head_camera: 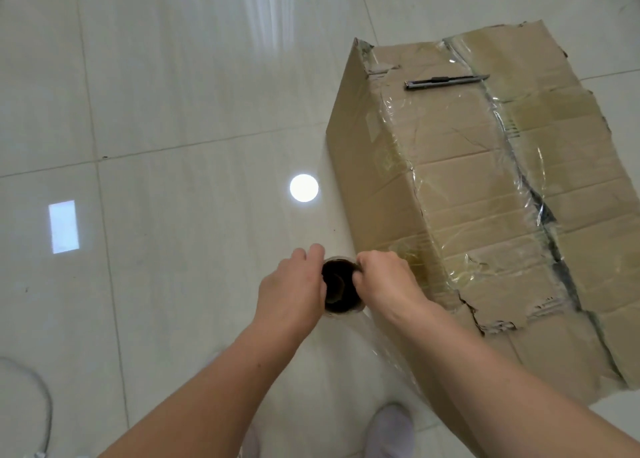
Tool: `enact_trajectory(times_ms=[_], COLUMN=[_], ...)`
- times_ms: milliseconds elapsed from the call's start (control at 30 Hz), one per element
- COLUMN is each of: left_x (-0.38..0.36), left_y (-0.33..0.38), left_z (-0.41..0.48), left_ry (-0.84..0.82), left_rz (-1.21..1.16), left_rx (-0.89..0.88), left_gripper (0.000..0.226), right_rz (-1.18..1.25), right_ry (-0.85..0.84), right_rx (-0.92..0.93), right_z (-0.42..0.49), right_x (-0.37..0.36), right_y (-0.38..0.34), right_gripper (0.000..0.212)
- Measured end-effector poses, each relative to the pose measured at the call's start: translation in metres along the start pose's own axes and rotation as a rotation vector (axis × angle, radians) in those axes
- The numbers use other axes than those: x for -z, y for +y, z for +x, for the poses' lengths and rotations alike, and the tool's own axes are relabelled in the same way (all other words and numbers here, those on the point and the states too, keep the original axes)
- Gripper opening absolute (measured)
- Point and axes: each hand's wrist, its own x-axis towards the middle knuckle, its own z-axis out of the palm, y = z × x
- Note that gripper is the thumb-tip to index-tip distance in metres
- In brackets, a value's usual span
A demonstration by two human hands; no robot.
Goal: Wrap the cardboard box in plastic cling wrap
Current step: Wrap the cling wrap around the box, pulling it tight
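Observation:
A large worn cardboard box [460, 194] stands on the tiled floor at the right, with clear cling wrap stretched over its top and left side. I look straight down the dark core of the cling wrap roll [338, 287], held upright near the box's near left corner. My left hand [294, 288] grips the roll's left side. My right hand [384, 281] grips its right side, fingers hooked over the rim. A sheet of film [377, 333] runs from the roll toward the box's lower left edge.
A dark utility knife [446, 81] lies on the box's top near the far edge. The box's near end is torn. Glossy pale floor tiles [173, 111] spread to the left. My two shoes [391, 430] show at the bottom. A thin cable [45, 398] curves at the lower left.

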Motion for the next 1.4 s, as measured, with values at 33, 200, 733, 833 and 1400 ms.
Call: enact_trajectory(times_ms=[33, 200, 733, 833, 1400], left_x=[0.003, 0.009, 0.027, 0.027, 0.065], left_y=[0.0, 0.004, -0.018, -0.014, -0.036], left_z=[0.004, 0.016, 0.037, 0.04, 0.087], left_ry=[-0.01, -0.05, 0.158, 0.141, 0.121], left_rz=[0.05, 0.106, -0.283, -0.345, -0.2], left_rx=[-0.07, -0.177, 0.061, 0.078, -0.065], left_gripper=[0.012, 0.013, 0.009, 0.008, 0.01], right_rz=[0.03, 0.188, -0.183, 0.053, -0.189], right_ry=[0.006, -0.07, 0.313, 0.236, 0.439], right_rx=[0.0, -0.152, 0.518, 0.217, 0.573], right_z=[0.0, -0.007, 0.046, 0.042, 0.081], right_x=[-0.002, -0.014, 0.013, 0.014, 0.034], right_y=[0.001, 0.013, -0.031, -0.023, -0.063], right_gripper=[0.013, 0.025, 0.016, 0.031, 0.018])
